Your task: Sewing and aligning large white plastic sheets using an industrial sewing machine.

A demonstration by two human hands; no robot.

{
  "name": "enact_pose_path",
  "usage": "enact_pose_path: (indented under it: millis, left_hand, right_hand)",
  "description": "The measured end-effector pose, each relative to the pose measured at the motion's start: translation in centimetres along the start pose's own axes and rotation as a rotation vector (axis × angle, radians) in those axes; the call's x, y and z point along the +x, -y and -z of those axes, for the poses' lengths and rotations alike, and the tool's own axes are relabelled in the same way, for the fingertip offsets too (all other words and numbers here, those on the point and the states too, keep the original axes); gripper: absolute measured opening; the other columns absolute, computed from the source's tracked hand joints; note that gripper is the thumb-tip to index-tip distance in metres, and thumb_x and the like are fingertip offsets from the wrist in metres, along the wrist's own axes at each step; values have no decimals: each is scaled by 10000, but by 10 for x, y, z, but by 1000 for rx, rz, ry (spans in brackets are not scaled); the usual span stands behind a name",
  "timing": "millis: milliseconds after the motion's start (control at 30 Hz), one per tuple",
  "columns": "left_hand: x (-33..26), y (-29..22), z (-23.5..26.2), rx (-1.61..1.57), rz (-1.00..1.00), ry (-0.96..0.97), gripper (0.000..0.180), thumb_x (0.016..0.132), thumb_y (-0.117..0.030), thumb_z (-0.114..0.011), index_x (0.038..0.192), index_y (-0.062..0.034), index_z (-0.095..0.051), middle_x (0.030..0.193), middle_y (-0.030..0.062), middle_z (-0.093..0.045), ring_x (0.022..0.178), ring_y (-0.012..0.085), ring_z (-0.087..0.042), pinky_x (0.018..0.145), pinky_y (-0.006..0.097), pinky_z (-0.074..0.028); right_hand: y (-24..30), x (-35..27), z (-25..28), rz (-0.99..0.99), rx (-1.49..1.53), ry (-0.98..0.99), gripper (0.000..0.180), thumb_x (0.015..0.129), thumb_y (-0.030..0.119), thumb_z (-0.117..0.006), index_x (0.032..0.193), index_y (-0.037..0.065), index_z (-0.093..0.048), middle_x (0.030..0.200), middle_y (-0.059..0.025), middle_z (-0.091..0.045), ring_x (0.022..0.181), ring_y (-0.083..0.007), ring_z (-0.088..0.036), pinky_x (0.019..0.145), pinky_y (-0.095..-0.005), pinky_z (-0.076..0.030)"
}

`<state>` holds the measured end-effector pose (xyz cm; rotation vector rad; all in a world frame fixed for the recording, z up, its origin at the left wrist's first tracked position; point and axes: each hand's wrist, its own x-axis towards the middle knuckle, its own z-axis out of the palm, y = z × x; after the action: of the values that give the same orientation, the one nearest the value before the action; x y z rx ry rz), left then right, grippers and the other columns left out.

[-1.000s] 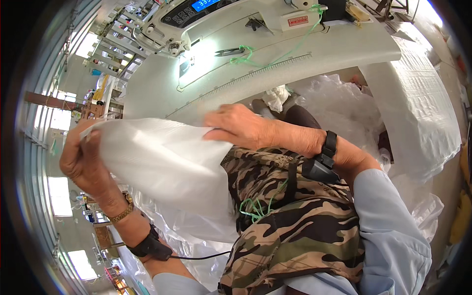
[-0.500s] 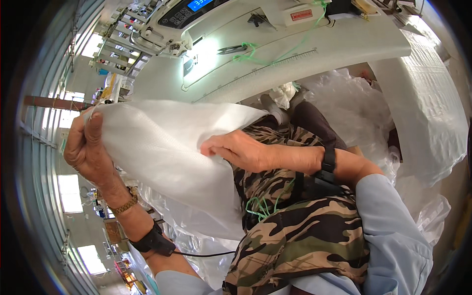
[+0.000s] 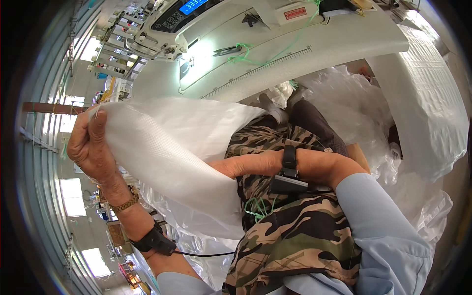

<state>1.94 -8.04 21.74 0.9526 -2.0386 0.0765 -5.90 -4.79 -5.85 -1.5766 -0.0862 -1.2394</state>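
A white woven plastic sheet (image 3: 162, 147), possibly a sack, hangs across my lap in soft folds. At its upper left corner my left hand (image 3: 93, 145) is closed, thumb pressing the edge against the fingers. My right hand (image 3: 225, 168) reaches in behind a raised fold of the sheet, near its middle. Only the back of that hand and the wrist show; the fabric covers the fingers, so their pose is hidden.
Ahead stands a sewing machine (image 3: 172, 24) with a lit work area. Tweezers (image 3: 230, 50) and green thread (image 3: 260, 63) lie on its pale table (image 3: 344, 44). Clear plastic film (image 3: 339, 105) is heaped below, and a white stack (image 3: 423, 108) stands right. Green thread ends cling to my camouflage apron (image 3: 305, 236).
My right hand has slid forward and left from the sheet's surface to behind a fold, its fingers now covered. The fold stands up more. My left hand keeps its hold at the corner.
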Motion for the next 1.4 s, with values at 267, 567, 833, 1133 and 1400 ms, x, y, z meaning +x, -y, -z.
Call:
enact_pose_path:
  millis: [267, 567, 833, 1133, 1400]
  left_hand:
    - [0, 9, 7, -18, -20, 25, 177, 906, -202, -681, 901, -27, -709, 769, 8, -674, 687, 49, -577, 622, 193, -461]
    - [-2, 40, 25, 62, 32, -58, 198, 902, -224, -688, 882, -28, -710, 759, 8, -680, 675, 55, -587, 624, 189, -461]
    - [-21, 35, 19, 9, 31, -423, 233, 950, -197, -617, 882, 19, -672, 776, 63, -676, 645, 103, -597, 585, 258, -507]
    - [-35, 27, -7, 27, 39, -552, 304, 978, -226, -546, 874, 42, -643, 809, 80, -674, 670, 122, -604, 575, 284, -519]
    - [-41, 31, -7, -84, -8, -461, 334, 991, -269, -522, 837, 14, -608, 793, 75, -643, 650, 132, -566, 609, 293, -473]
  right_hand:
    - [8, -16, 2, -58, 203, -27, 426, 956, 341, -521, 1130, -27, -644, 993, -78, -677, 950, -147, -597, 850, -306, -474]
    - [71, -47, 48, -484, 162, -180, 434, 963, 355, -548, 1080, -51, -650, 938, -91, -680, 831, -151, -605, 758, -313, -482]
    - [137, -52, 79, 235, -1007, -455, 299, 792, 28, -635, 1089, 6, -649, 957, -119, -639, 650, -219, -620, 543, -314, -509]
    - [137, -73, 82, 360, -1175, -250, 334, 754, 102, -693, 1075, 58, -612, 1035, -54, -591, 870, -206, -561, 867, -423, -462]
    - [166, -40, 77, -41, -887, -353, 514, 801, 349, -720, 1152, 28, -526, 1000, -120, -575, 949, -318, -558, 865, -440, -430]
